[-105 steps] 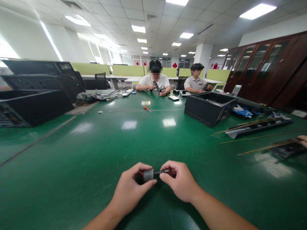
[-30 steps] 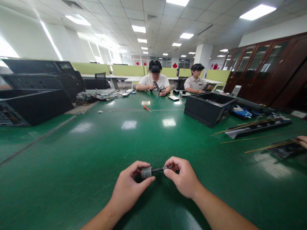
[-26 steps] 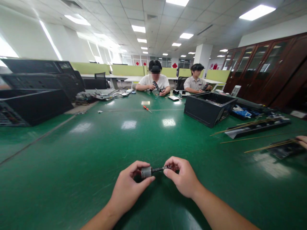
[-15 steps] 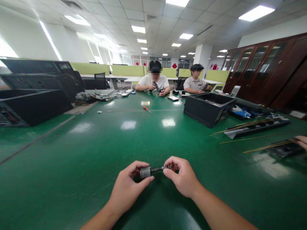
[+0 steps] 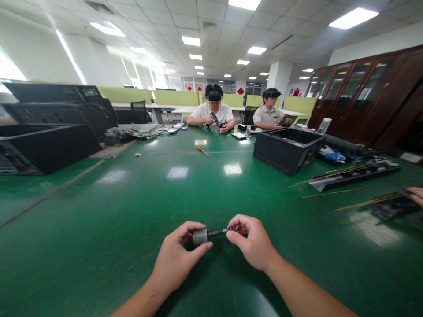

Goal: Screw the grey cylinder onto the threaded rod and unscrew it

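Observation:
My left hand grips a small motor-like grey metal cylinder between thumb and fingers. A thin dark shaft runs from the cylinder to the right and holds roughly level above the green table. At the shaft's far end, my right hand pinches a ridged, spiral-looking tip with thumb and forefinger. The right fingertips partly cover this tip, and the other right fingers curl behind it.
An orange-handled screwdriver lies farther up the table. Black computer cases stand at left, and another black case at right, near a metal tray with thin rods. Two people sit opposite; another person's hand shows at the right edge.
My right hand has shifted very slightly to the right along the tip, baring a little more of the shaft. The left hand keeps its hold on the cylinder.

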Tool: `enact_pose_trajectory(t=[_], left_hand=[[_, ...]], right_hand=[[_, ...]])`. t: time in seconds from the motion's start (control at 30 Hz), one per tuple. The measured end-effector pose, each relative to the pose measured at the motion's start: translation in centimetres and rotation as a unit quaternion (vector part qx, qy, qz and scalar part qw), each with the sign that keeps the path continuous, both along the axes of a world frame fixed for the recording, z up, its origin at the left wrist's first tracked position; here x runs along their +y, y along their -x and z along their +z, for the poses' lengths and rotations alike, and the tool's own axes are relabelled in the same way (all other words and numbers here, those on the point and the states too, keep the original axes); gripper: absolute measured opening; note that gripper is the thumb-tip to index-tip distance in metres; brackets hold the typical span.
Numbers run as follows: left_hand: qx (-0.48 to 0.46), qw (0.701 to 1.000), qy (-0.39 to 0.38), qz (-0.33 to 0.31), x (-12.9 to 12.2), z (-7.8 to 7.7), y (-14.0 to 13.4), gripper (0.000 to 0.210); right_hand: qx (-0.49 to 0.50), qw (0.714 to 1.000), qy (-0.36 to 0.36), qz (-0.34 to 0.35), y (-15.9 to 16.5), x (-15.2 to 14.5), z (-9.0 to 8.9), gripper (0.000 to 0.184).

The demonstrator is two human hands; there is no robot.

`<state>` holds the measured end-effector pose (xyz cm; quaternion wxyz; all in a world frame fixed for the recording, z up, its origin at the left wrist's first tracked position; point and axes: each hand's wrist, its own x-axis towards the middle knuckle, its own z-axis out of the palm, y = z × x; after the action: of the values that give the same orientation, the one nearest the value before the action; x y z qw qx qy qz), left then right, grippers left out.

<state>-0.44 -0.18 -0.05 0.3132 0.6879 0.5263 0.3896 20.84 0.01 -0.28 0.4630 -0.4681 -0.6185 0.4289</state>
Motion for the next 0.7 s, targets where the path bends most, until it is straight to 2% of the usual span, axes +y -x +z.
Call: enact_pose_trajectory(t=[0.17, 0.3, 0.4, 0.47, 0.53, 0.6, 0.7], left_hand=[[0.002, 1.0, -0.002, 0.001, 0.0, 0.2, 0.0, 0.029], [0.019, 1.0, -0.006, 0.012, 0.0, 0.5, 0.1, 0.029], [0.019, 0.999, -0.008, 0.026, 0.2, 0.7, 0.2, 0.029], [-0.033, 0.999, 0.002, 0.039, 0.5, 0.7, 0.3, 0.032], [-0.111, 0.991, 0.023, 0.074, 0.9, 0.9, 0.7, 0.04], [-0.175, 0.976, 0.04, 0.121, 1.0, 1.4, 2.0, 0.053], [-0.171, 0.966, 0.04, 0.187, 0.2, 3.0, 5.7, 0.06]], right_hand=[[0.02, 1.0, 0.013, 0.004, -0.1, 0.2, -0.3, 0.004], [0.131, 0.99, 0.058, 0.006, -0.3, 0.7, -0.5, 0.014], [0.275, 0.956, 0.1, -0.031, -0.5, 1.2, -0.5, 0.029], [0.353, 0.925, 0.123, -0.062, -0.5, 1.5, -0.5, 0.037], [0.395, 0.905, 0.138, -0.075, -0.5, 1.6, -0.5, 0.043], [0.407, 0.899, 0.144, -0.069, -0.4, 1.6, -0.5, 0.047], [0.403, 0.902, 0.145, -0.056, -0.2, 1.4, -0.5, 0.05]])
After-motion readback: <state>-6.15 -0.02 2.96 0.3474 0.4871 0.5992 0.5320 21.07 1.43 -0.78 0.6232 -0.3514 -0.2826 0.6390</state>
